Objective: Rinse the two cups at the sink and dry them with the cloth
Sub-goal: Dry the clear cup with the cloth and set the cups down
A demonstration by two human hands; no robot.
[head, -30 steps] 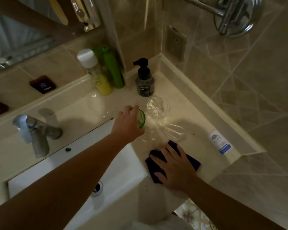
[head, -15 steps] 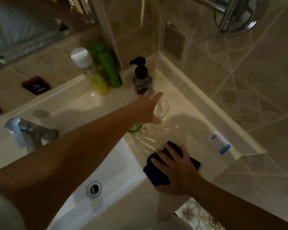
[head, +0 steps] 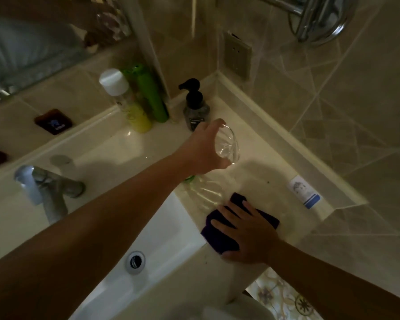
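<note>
My left hand (head: 201, 150) grips a clear cut-glass cup (head: 228, 146) and holds it tilted a little above the counter, in front of the soap pump. The green cup (head: 190, 178) stands on the counter just under my left wrist, and only a sliver of its rim shows. My right hand (head: 245, 229) lies flat, fingers spread, on a dark purple cloth (head: 219, 239) at the counter's front edge, beside the white sink basin (head: 169, 229).
A chrome tap (head: 44, 190) stands at the left of the basin, whose drain (head: 135, 262) sits near the front. A dark soap pump (head: 195, 107), a green bottle (head: 151, 93) and a yellow spray can (head: 127, 102) line the back corner. A small white-and-blue packet (head: 304, 191) lies on the right ledge.
My left hand set the green cup down, reached right to the clear glass cup and lifted it off the counter. My right hand stayed on the cloth.
</note>
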